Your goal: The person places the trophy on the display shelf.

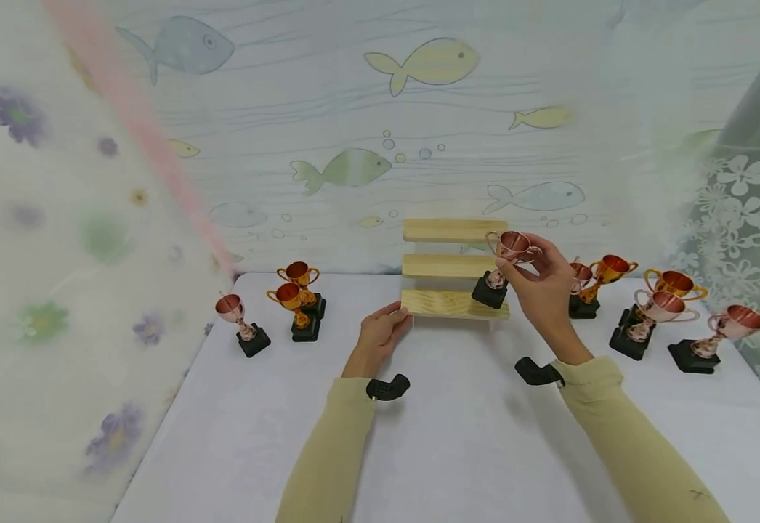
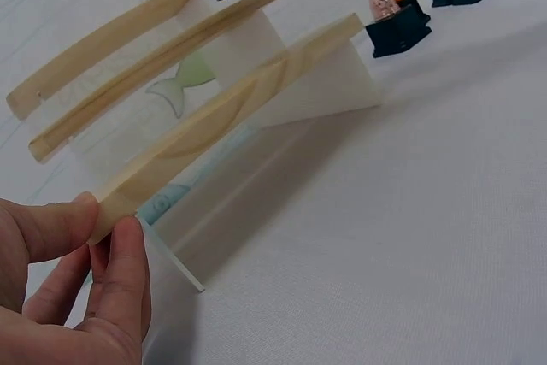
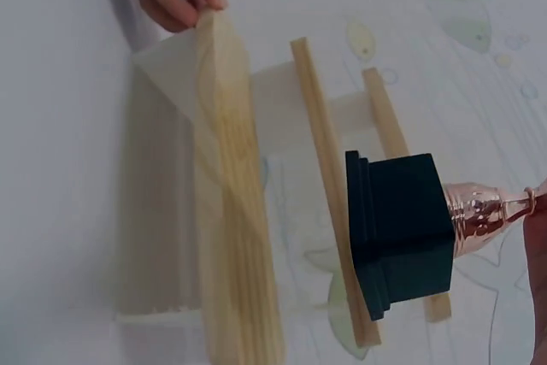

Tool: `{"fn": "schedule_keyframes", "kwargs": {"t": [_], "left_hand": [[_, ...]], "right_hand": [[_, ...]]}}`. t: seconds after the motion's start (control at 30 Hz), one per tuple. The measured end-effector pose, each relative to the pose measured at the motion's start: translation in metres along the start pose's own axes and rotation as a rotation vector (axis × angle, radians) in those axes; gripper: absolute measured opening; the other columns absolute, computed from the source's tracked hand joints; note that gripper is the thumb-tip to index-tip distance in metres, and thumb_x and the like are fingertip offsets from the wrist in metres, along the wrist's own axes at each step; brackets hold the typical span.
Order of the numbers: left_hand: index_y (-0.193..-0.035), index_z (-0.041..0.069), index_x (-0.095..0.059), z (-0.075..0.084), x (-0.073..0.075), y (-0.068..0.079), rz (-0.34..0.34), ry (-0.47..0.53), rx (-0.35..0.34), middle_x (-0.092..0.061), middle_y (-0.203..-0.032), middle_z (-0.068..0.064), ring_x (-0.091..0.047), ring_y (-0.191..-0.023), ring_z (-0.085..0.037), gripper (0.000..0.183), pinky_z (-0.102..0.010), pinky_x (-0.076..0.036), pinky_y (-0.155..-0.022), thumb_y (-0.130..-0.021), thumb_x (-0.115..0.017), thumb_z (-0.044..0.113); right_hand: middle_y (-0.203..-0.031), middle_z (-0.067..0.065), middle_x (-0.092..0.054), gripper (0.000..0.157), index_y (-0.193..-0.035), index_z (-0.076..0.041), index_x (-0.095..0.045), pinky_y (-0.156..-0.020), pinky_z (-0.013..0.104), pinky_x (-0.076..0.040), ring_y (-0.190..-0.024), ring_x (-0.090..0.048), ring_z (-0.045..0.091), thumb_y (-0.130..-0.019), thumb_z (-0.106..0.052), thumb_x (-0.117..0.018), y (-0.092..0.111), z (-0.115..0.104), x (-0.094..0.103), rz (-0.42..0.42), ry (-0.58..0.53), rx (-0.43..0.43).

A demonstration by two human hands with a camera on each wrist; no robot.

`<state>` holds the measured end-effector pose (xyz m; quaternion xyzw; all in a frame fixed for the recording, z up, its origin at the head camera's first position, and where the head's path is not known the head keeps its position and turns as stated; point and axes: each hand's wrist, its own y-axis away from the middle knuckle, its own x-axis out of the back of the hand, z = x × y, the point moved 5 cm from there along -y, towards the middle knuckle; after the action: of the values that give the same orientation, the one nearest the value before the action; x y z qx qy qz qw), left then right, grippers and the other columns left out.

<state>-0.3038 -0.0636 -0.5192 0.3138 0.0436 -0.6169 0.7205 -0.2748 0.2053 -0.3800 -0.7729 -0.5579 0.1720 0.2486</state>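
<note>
In the head view a small three-step display stand point(image 1: 448, 303) with pale wooden planks on clear supports is at the table's back edge. My left hand point(image 1: 380, 335) pinches the left end of its lowest plank point(image 2: 214, 126) between thumb and fingers. Held up in front of the stand's right side is a rose-gold trophy cup point(image 1: 513, 247). My right hand point(image 1: 546, 287) grips it by the cup and stem, fingers at one handle. The trophy's black square base point(image 3: 402, 232) hangs over the planks in the right wrist view, tilted. No trophy stands on the planks.
Left of the stand are a rose-gold trophy point(image 1: 231, 309) and two gold trophies point(image 1: 288, 296). More gold and rose-gold trophies point(image 1: 736, 322) stand on the right, some overlapping. A white cloth covers the table point(image 1: 458, 436); a fish-patterned curtain point(image 1: 328, 87) hangs behind.
</note>
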Motion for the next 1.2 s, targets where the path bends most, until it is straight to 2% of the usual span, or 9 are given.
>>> {"fn": "schedule_keyframes", "kwargs": {"t": [0.17,0.37,0.6,0.83,1.03,1.13,1.2], "left_hand": [[-0.136,-0.013,-0.055,0.002,-0.002,0.002,-0.003,0.001,0.006,-0.057,-0.133,-0.029,-0.065,-0.094,-0.018,0.041,-0.032,-0.055,-0.103,-0.096,-0.061,-0.010],[-0.135,-0.014,-0.056,0.002,-0.003,0.003,0.007,-0.015,-0.003,-0.059,-0.129,-0.029,-0.066,-0.090,-0.016,0.040,-0.028,-0.058,-0.096,-0.095,-0.062,-0.011],[-0.135,-0.015,-0.055,0.001,-0.002,0.003,0.018,-0.008,-0.025,-0.059,-0.128,-0.028,-0.066,-0.089,-0.016,0.040,-0.028,-0.059,-0.094,-0.095,-0.062,-0.012],[-0.135,-0.013,-0.056,-0.002,0.000,0.001,0.022,-0.013,-0.020,-0.060,-0.128,-0.028,-0.066,-0.089,-0.016,0.040,-0.027,-0.059,-0.093,-0.095,-0.062,-0.010],[-0.135,-0.012,-0.057,-0.003,0.000,0.001,0.024,-0.021,-0.017,-0.062,-0.125,-0.025,-0.065,-0.090,-0.015,0.040,-0.026,-0.059,-0.091,-0.096,-0.063,-0.009],[-0.134,-0.012,-0.058,-0.003,0.000,0.001,0.029,-0.028,-0.023,-0.062,-0.125,-0.025,-0.066,-0.091,-0.016,0.039,-0.026,-0.059,-0.091,-0.096,-0.063,-0.009],[-0.134,-0.012,-0.058,-0.003,-0.001,0.001,0.029,-0.029,-0.029,-0.062,-0.124,-0.024,-0.066,-0.092,-0.015,0.038,-0.026,-0.059,-0.092,-0.096,-0.062,-0.009]], "right_hand": [[-0.110,-0.005,-0.065,0.048,-0.129,0.006,-0.062,-0.081,0.015,-0.059,-0.094,-0.064,0.010,-0.084,0.007,-0.078,-0.013,0.000,-0.015,-0.051,-0.067,0.024],[-0.108,-0.004,-0.065,0.047,-0.128,0.008,-0.062,-0.078,0.016,-0.060,-0.091,-0.064,0.010,-0.084,0.009,-0.077,-0.029,-0.003,-0.029,-0.088,-0.093,0.043],[-0.106,-0.002,-0.065,0.044,-0.127,0.011,-0.060,-0.078,0.016,-0.060,-0.094,-0.065,0.010,-0.085,0.009,-0.075,-0.045,-0.010,-0.044,-0.126,-0.106,0.018],[-0.105,0.001,-0.065,0.038,-0.121,0.010,-0.062,-0.077,0.016,-0.059,-0.092,-0.065,0.012,-0.085,0.011,-0.072,-0.057,-0.028,-0.062,-0.162,-0.184,-0.017],[-0.108,0.003,-0.062,0.038,-0.121,0.012,-0.061,-0.074,0.017,-0.059,-0.092,-0.064,0.013,-0.084,0.010,-0.073,-0.071,-0.032,-0.077,-0.183,-0.163,0.025],[-0.110,0.006,-0.062,0.040,-0.122,0.013,-0.060,-0.078,0.016,-0.058,-0.094,-0.063,0.015,-0.085,0.010,-0.073,-0.078,-0.033,-0.083,-0.195,-0.156,0.032],[-0.111,0.009,-0.063,0.040,-0.122,0.014,-0.060,-0.082,0.020,-0.057,-0.095,-0.063,0.016,-0.085,0.009,-0.073,-0.083,-0.035,-0.087,-0.196,-0.148,0.044]]}}
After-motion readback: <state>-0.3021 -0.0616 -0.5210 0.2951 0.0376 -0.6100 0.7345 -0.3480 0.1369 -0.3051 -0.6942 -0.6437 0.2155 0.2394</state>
